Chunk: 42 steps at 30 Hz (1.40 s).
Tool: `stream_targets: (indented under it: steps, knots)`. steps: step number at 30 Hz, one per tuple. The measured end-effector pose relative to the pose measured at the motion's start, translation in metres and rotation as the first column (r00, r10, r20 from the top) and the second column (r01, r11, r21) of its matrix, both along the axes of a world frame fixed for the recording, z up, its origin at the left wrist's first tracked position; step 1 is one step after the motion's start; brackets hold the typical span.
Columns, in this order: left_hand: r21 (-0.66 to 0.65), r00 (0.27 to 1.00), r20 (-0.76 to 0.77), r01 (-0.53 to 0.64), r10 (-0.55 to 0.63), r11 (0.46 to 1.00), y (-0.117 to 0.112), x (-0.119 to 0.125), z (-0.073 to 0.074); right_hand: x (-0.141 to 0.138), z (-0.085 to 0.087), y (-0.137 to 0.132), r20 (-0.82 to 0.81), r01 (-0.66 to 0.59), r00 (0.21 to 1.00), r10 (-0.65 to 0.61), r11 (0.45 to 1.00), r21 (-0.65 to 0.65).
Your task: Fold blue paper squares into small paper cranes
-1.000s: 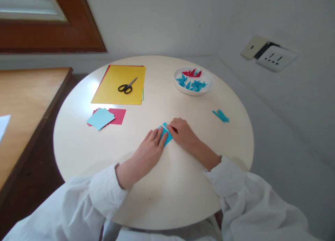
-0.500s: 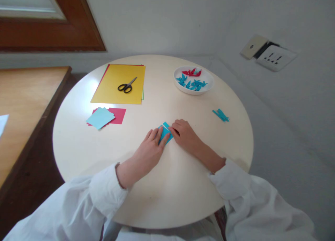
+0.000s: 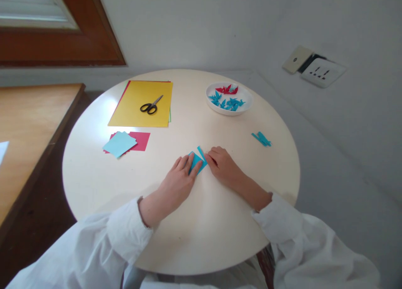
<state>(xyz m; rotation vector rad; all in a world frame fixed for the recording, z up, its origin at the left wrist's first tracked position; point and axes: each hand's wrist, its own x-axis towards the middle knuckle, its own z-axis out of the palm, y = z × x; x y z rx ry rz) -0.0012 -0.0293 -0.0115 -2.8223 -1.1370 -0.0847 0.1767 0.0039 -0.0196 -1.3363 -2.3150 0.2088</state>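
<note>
A small turquoise paper piece (image 3: 197, 159) lies folded on the round cream table (image 3: 176, 222), near its middle. My left hand (image 3: 177, 182) rests flat on the paper's left part, fingers stretched out and pressing it down. My right hand (image 3: 222, 165) sits just right of the paper, its fingers curled and pinching the paper's right edge. Both arms wear white sleeves.
Black scissors (image 3: 151, 106) lie on yellow sheets (image 3: 141, 113) at the back left. A light blue square (image 3: 119, 143) overlaps a red sheet (image 3: 143, 140). A white bowl (image 3: 229, 109) holds folded blue and red pieces. Turquoise strips (image 3: 261, 139) lie at the right. A wooden surface (image 3: 25, 130) stands left.
My right hand has slid a little to the right along the paper, uncovering more of its far corner. My left hand stays pressed on the paper. The view has shifted slightly.
</note>
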Motion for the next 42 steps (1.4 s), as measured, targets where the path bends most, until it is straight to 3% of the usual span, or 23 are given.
stream_targets:
  steps: [10,17,20,24,26,28,36,42]
  knots:
    - [-0.032,1.000,0.022,0.009,-0.008,0.999,-0.001,-0.001,0.000,0.002,-0.002,0.000,0.056,-0.017,0.998,0.015,1.000,0.024]
    - [-0.028,1.000,0.004,0.014,-0.014,0.999,0.001,0.000,0.000,0.005,-0.004,0.003,-0.104,0.019,0.994,-0.017,1.000,0.013]
    - [-0.038,1.000,0.014,0.007,-0.007,0.999,0.003,-0.002,-0.004,0.037,0.006,0.015,-0.203,0.172,0.965,-0.168,0.985,0.002]
    - [-0.051,0.999,0.032,0.043,-0.041,0.998,0.009,-0.005,-0.012,0.115,0.031,0.028,-0.153,0.469,0.870,-0.468,0.882,-0.032]
    - [-0.046,0.998,0.056,0.038,-0.036,0.998,0.011,-0.006,-0.013,0.149,0.041,0.029,-0.064,0.542,0.832,-0.551,0.832,-0.115]
    - [-0.036,0.998,0.064,0.020,-0.018,0.999,0.011,-0.006,-0.013,0.171,0.045,0.027,-0.023,0.534,0.835,-0.550,0.819,-0.209]
    - [0.062,0.988,0.156,-0.009,-0.001,0.998,0.013,-0.010,-0.017,0.182,0.031,0.040,0.030,0.477,0.867,-0.497,0.811,-0.340]
    - [0.034,0.979,0.205,-0.007,0.000,0.999,0.016,-0.012,-0.021,0.181,0.033,0.048,0.074,0.457,0.881,-0.468,0.801,-0.387]
